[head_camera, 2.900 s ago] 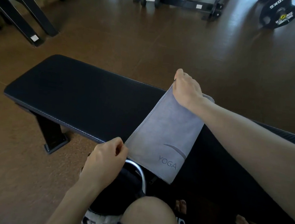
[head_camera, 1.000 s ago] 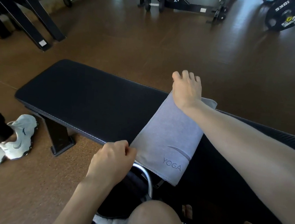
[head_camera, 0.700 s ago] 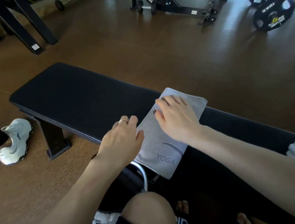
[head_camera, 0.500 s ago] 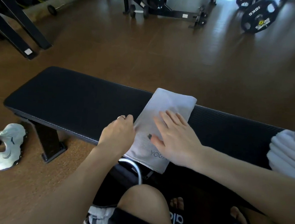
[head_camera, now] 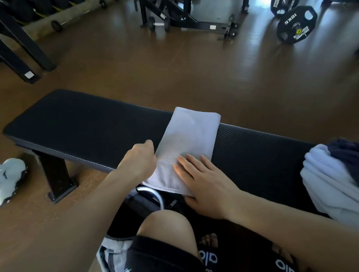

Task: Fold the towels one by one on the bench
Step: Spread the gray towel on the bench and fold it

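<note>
On a brown gym floor we see a black padded bench (head_camera: 84, 123). At centre frame a grey folded towel (head_camera: 190, 141) lies across it. Our left hand (head_camera: 139, 160) pinches its left edge; our right hand (head_camera: 207, 181) presses flat, fingers spread. Soft towels (head_camera: 332, 188) are piled at right.

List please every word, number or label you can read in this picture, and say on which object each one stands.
"10KG": on the weight plate standing on the floor; its yellow centre label is too blurred to read.
"alo": on each black slide sandal.
White stickers on the rack foot and machine base: unreadable.
Grey towel: no readable print shows now.
</note>
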### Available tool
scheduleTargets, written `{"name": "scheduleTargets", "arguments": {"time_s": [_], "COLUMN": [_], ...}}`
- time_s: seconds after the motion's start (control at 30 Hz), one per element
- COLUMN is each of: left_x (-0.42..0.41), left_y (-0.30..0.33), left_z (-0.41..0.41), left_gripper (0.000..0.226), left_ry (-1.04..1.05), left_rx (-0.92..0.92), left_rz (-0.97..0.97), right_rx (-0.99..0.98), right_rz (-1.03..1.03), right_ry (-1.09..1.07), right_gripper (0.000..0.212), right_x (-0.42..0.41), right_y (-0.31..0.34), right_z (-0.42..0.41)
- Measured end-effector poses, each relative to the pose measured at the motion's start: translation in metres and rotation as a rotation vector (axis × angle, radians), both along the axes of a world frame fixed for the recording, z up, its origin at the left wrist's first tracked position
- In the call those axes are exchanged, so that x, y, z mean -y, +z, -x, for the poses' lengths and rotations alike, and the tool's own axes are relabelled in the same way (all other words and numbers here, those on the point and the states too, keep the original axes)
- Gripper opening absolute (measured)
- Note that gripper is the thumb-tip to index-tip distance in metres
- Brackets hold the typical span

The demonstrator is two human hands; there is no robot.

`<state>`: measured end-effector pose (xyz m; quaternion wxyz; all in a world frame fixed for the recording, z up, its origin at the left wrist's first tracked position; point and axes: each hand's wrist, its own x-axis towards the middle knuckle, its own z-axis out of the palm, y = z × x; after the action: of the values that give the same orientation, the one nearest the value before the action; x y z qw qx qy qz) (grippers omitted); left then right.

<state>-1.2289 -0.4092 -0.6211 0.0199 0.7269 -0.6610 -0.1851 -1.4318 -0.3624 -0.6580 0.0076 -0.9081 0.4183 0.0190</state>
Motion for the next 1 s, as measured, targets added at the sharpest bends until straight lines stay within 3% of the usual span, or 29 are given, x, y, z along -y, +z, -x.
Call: {"name": "scheduleTargets", "arguments": {"time_s": [0.13,0.33,0.53,0.67,0.73,0.83,1.0], "left_x": [-0.014,-0.023,-0.022,-0.031,-0.037,-0.049,-0.058], "left_y": [0.001,-0.004,-0.018,-0.011,-0.009,-0.011,-0.022], "left_z": [0.015,0.021,0.008,0.008,0.003,-0.009,-0.023], "left_gripper": [0.002,0.012,0.004,0.037,0.052,0.051,0.081], "left_ry": [-0.058,-0.151,-0.18,-0.304,-0.508,-0.862,-0.914], "left_rx": [0.033,0.198,0.064,0.243,0.242,0.157,0.326], "left_rz": [0.037,0.124,0.152,0.215,0.3,0.4,0.282], "right_rx": [-0.051,-0.02,0.013,0.015,0.036,0.103,0.137], "right_rz": [0.015,0.016,0.041,0.041,0.051,0.048,0.031], "right_ry": [0.04,0.032,0.051,0.079,0.079,0.073,0.074], "right_gripper": [0.081,0.087,0.075,0.067,0.061,0.054,0.052], "right_x": [-0.001,-0.012,-0.013,-0.015,-0.016,-0.017,-0.019], "right_y": [0.01,-0.003,-0.016,-0.015,-0.014,-0.01,-0.004], "right_z": [0.016,0.02,0.025,0.035,0.036,0.041,0.042]}}
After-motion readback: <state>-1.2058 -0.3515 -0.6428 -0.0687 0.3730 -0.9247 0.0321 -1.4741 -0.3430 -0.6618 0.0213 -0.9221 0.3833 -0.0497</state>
